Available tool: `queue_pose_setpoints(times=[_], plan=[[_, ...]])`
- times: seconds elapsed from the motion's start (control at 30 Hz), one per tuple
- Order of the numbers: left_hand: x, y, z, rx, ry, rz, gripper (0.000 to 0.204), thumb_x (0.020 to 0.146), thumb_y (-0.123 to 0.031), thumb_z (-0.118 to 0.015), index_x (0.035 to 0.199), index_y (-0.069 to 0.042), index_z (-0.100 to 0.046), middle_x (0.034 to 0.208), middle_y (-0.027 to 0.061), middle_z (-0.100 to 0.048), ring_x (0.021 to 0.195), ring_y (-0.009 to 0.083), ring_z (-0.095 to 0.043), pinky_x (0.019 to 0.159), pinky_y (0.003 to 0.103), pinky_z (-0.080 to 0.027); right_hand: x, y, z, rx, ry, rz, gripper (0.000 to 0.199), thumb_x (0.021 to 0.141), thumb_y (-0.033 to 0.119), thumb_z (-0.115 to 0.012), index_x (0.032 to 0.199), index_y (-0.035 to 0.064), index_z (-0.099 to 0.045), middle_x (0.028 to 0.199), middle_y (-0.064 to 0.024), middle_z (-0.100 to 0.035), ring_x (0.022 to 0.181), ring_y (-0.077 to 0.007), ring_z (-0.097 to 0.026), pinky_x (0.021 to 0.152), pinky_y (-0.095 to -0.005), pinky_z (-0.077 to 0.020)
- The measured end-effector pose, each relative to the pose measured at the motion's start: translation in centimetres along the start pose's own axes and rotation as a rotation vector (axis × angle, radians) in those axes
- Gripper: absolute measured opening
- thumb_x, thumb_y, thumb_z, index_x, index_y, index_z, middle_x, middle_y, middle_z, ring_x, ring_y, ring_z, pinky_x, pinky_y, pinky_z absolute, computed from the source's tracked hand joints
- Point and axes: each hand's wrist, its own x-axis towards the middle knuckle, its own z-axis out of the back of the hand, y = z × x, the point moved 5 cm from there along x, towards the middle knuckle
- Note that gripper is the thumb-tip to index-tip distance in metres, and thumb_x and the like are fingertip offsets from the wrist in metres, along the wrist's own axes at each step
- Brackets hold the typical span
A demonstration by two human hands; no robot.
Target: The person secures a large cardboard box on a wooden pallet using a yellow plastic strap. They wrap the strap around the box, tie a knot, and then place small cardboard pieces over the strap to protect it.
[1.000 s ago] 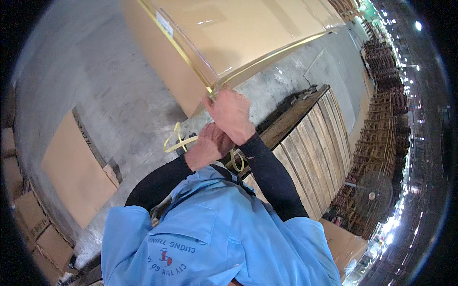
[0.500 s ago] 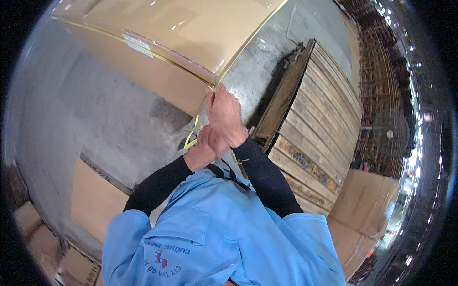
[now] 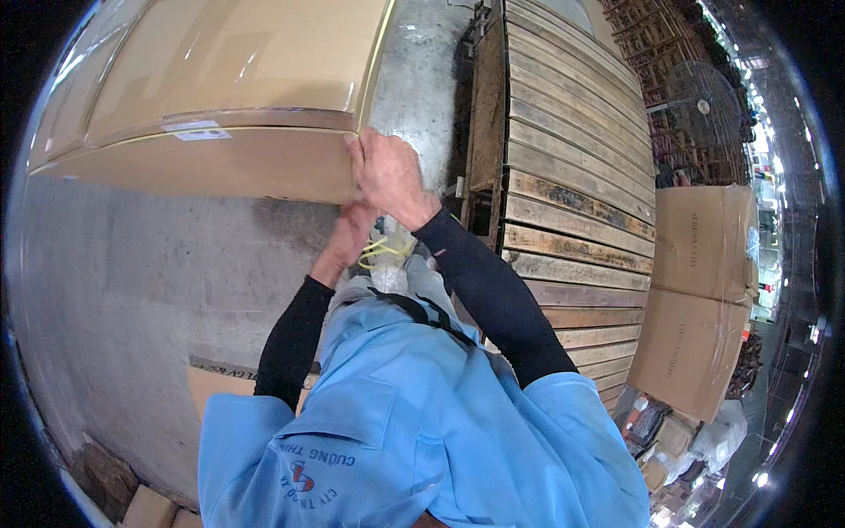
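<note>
A big brown carton [image 3: 255, 70] fills the upper left, and a slatted wooden platform [image 3: 576, 176] stands right of centre. Near upper centre, the right hand [image 3: 392, 173] bends its fingers at the carton's corner, the blurred left hand [image 3: 354, 231] just below; whether either grips the carton's yellow strap [image 3: 382, 42] cannot be told.

A box [image 3: 246, 70] stood ahead and to the left, a label [image 3: 198, 131] on its near edge. At its near right corner was the right hand [image 3: 390, 176]; the left hand [image 3: 354, 231] was just nearer the body, beside strap [image 3: 383, 252] loops. Rightward lay a platform [image 3: 576, 194], then two cartons [image 3: 701, 242], with a fan [image 3: 702, 106] ahead of them.
</note>
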Motion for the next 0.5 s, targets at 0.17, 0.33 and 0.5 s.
queue_pose_setpoints(times=[0.17,0.33,0.5], plan=[[3.0,-8.0,-2.1,-0.51,-0.081,-0.085,0.061,0.11,-0.046,-0.031,0.149,0.0,-0.037,0.15,0.0167,-0.047,0.138,0.0247,-0.046,0.119,0.042,-0.033,-0.3,0.3,-0.6,0.04,-0.065,0.023,0.039,0.102,0.03,-0.05,0.084,-0.0016,-0.066,0.072,-0.0277,-0.065,0.072,-0.0472,-0.067,0.066,-0.056,-0.054],[4.7,-8.5,-4.1,-0.52,-0.021,-0.227,0.062,0.106,-0.053,-0.04,0.142,-0.003,-0.049,0.136,0.0112,-0.06,0.128,0.0228,-0.055,0.111,0.04,-0.044,-0.6,0.2,-0.4,0.088,-0.06,0.037,0.037,0.102,0.03,-0.05,0.089,-0.0005,-0.064,0.072,-0.0291,-0.065,0.071,-0.0483,-0.066,0.065,-0.0585,-0.0528],[5.5,-6.6,-2.7,-0.545,-0.064,-0.279,0.053,0.104,-0.052,-0.049,0.122,-0.004,-0.062,0.113,0.0079,-0.069,0.107,0.0212,-0.065,0.097,0.039,-0.053,-1.0,0.6,-0.2,0.042,-0.042,0.051,0.034,0.102,0.027,-0.05,0.092,-0.0017,-0.066,0.084,-0.0285,-0.067,0.079,-0.0478,-0.066,0.07,-0.0573,-0.0509]])
